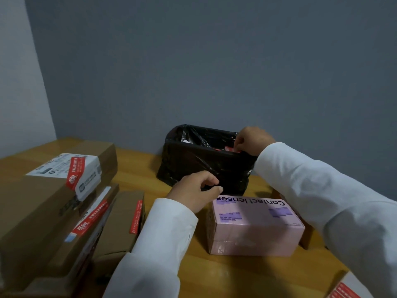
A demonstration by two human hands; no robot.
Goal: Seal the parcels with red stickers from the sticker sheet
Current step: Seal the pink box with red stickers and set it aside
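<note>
A pink box (255,227) printed "Contact lenses" lies on the wooden table (236,274) in front of me. Behind it stands a small bin lined with a black bag (193,160). My left hand (194,190) pinches the black bag's front just above the pink box. My right hand (251,139) is over the bin's right rim, fingers curled down into it beside red scraps (227,149). To the left, brown parcels (43,203) are stacked, each with a red sticker (74,173). A sheet with red print (345,290) shows at the bottom right corner.
A grey wall rises right behind the bin. A brown box edge (307,235) sits behind the pink box on the right. The stacked parcels fill the table's left side to its front edge.
</note>
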